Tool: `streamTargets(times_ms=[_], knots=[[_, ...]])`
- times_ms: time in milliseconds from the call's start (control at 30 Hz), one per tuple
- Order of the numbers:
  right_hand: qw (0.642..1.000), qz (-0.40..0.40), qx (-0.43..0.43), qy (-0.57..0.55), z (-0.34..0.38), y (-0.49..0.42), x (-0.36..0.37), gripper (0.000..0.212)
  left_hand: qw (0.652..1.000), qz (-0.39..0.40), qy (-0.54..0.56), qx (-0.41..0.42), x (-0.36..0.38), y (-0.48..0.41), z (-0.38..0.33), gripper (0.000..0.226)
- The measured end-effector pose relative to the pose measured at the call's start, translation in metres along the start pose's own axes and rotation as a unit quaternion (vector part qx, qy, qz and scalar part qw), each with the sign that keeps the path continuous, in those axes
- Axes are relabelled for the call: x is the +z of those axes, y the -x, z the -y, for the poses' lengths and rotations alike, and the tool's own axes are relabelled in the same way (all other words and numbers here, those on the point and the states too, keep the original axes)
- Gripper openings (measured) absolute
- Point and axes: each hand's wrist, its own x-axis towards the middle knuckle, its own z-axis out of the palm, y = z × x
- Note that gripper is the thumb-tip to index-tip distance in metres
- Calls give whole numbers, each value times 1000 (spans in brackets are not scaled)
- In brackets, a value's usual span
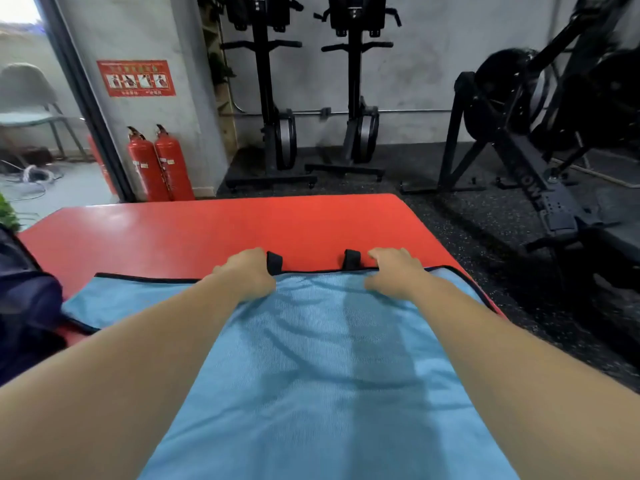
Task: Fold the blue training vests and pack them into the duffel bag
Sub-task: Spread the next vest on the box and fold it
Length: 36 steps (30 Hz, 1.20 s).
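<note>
A light blue mesh training vest with black trim lies spread flat on the red mat, reaching from the bottom of the view to its far edge. Two black strap ends stick out past that far edge. My left hand grips the far edge beside the left strap, fingers curled over the fabric. My right hand grips the same edge beside the right strap. The dark navy duffel bag sits at the left edge of the view, touching the vest's left corner.
Two red fire extinguishers stand against the wall beyond the mat. Black rowing machines stand upright at the back, and a black exercise machine fills the right side on dark rubber flooring. A chair is outside at far left.
</note>
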Motion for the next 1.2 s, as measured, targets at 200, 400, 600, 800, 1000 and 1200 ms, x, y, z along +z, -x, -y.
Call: streamTargets(times_ms=[200, 400, 600, 800, 1000, 1200], knots=[[991, 80, 54, -97, 17, -20, 1, 27, 991, 73, 112, -33, -3, -20, -6, 22], [949, 27, -24, -313, 12, -8, 7, 23, 996, -28, 68, 48, -2, -3, 1, 18], [983, -54, -74, -158, 13, 5, 2, 30, 993, -38, 43, 105, -5, 9, 12, 27], [983, -110, -32, -145, 21, -5, -5, 29, 994, -73, -8, 83, -6, -1, 11, 19], [981, -126, 59, -138, 13, -24, 0, 25, 979, -6, 202, 36, 1, -20, 32, 33], [970, -237, 29, -41, 7, -6, 15, 38, 982, -167, 61, -67, 11, -10, 26, 25]])
